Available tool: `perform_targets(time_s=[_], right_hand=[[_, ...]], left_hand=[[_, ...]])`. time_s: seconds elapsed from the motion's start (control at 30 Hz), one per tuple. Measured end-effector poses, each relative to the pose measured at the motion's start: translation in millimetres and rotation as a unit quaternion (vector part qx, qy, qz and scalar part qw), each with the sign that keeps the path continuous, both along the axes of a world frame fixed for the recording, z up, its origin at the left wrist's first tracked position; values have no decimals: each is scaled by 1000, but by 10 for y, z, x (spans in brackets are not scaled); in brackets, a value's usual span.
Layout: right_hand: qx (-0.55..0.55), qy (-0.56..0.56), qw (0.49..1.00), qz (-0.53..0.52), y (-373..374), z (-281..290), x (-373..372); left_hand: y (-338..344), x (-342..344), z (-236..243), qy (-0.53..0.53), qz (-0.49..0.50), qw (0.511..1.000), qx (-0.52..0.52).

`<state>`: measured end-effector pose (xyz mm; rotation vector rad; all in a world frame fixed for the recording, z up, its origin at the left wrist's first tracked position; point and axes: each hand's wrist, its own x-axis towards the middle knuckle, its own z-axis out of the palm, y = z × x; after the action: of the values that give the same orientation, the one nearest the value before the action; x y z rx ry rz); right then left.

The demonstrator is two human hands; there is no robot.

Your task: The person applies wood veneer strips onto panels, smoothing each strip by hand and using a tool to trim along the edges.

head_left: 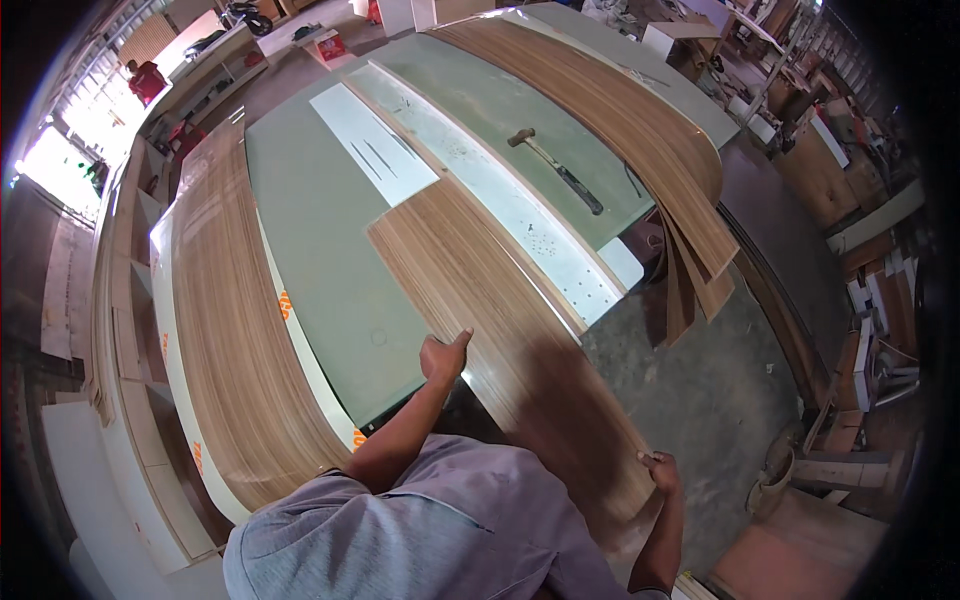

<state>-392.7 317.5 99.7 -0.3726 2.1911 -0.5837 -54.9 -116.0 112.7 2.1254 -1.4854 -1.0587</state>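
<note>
Wood-grain panel [480, 290], 1 hammer [565, 175] nearby

The green table [310, 220] bears a hammer [562, 178] and boards [470, 280]

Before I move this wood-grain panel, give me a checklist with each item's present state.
1. Left hand gripping the wood-grain panel's left edge: ok.
2. Right hand gripping its right edge, toward the near end: ok.
3. Panel fully over the green tabletop: not ok; its near end overhangs.
4. Hammer clear of the panel: ok, lying apart.
5. Far end free of the white board with dark lines: cannot tell; they meet in view.
</note>
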Motion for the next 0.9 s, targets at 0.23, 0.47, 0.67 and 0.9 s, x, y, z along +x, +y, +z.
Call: perform_targets(time_s=[0.23, 0.47, 0.67, 0.9], right_hand=[[3, -42, 999, -13, -488, 13, 92], [45, -51, 998, 6, -645, 23, -22], [10, -54, 998, -17, -562, -90, -36], [-9, -57, 998, -38, -1014, -1, 171]], left_hand=[[-344, 149, -82, -8, 9, 1000, 22], [-432, 101, -141, -5, 43, 999, 13], [-509, -9, 19, 29, 48, 998, 1], [-805, 143, -70, 16, 74, 997, 13]])
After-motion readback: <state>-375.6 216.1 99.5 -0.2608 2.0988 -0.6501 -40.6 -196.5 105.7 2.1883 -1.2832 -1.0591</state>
